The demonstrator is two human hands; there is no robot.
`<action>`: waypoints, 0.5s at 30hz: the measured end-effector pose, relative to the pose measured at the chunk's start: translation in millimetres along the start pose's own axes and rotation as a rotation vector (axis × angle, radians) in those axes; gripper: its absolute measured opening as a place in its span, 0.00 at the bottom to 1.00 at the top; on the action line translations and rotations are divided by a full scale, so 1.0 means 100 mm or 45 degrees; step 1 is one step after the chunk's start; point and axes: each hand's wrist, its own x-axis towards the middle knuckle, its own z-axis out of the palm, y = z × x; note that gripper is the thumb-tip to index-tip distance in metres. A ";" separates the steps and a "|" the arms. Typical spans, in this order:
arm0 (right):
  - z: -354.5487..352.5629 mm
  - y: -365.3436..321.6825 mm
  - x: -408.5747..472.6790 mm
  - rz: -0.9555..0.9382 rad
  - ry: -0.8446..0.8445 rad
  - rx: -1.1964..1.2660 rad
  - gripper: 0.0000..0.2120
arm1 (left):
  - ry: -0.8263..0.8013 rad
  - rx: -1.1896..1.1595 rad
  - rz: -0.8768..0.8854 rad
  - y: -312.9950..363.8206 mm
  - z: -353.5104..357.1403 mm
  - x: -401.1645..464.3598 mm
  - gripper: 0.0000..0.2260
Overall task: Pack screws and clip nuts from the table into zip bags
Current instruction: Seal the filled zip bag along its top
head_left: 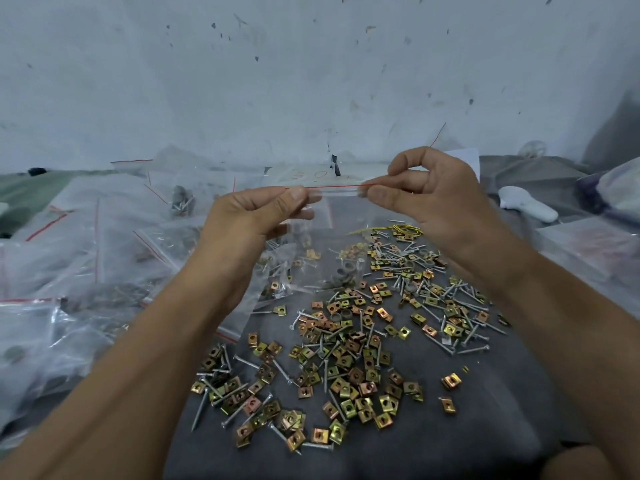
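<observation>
Both hands hold one clear plastic zip bag with a thin red line along its mouth [341,216], lifted above the dark grey cloth-covered tabletop [485,403]. The left hand [256,216] pinches the bag's top strip at its left end between thumb and curled fingers; the right hand [426,192] pinches the same strip at its right end, so the strip runs level between them. The bag hangs down from the strip, and a few small metal parts show at its bottom.

Beneath it, loose silver screws [464,327] and square brass-coloured clip nuts [349,379] lie scattered across the middle and near part of the tabletop. A heap of filled clear zip bags [69,271] covers the left side. A white plastic object [526,204] lies near the far right edge.
</observation>
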 end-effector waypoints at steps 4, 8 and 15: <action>0.07 -0.02 -0.02 0.051 -0.040 0.012 0.21 | 0.066 -0.088 0.022 0.00 0.07 0.00 0.09; 0.06 -0.02 -0.05 0.058 -0.026 0.020 0.21 | 0.074 -0.060 0.030 0.00 0.11 -0.01 0.10; 0.12 -0.02 -0.06 0.012 -0.052 -0.049 0.18 | 0.061 -0.102 0.031 -0.01 0.19 -0.03 0.11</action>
